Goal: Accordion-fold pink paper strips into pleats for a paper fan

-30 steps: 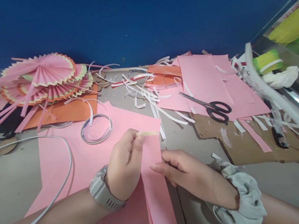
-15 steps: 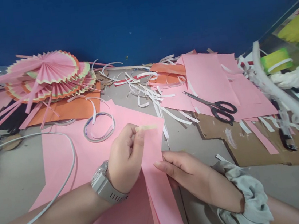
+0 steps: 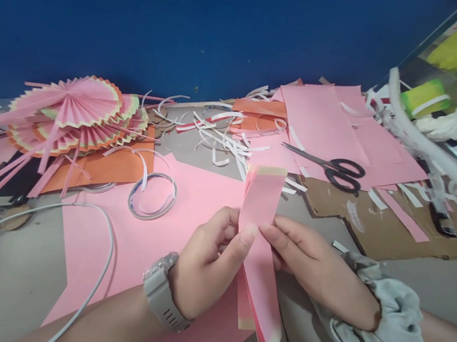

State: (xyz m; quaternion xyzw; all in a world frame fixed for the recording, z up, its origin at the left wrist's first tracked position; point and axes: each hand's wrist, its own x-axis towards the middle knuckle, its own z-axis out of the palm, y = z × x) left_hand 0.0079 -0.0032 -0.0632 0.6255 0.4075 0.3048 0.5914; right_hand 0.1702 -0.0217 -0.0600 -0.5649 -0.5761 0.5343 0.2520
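Observation:
A folded pink paper strip (image 3: 262, 200) with pale yellow ends stands tilted between my two hands, its layers fanning slightly apart at the bottom. My left hand (image 3: 217, 256) pinches its left edge near the middle, thumb on the front face. On the opposite edge, my right hand (image 3: 302, 254) grips the same strip at about the same height, its fingers hidden behind the paper. Beneath my left hand lies a large pink paper sheet (image 3: 106, 237). A roll of tape (image 3: 132, 206) rests on that sheet, beyond my left wrist.
Black-handled scissors (image 3: 344, 170) lie on pink sheets at the right, beside brown cardboard (image 3: 328, 197). Pleated paper fans (image 3: 73, 113) are stacked at the back left. White paper strips (image 3: 225, 143) litter the middle. A white cable (image 3: 109, 226) crosses over my left forearm.
The pink strip has been lifted and its top tilted to the right. My left hand has slid from the strip's top end down to its middle, close to my right thumb.

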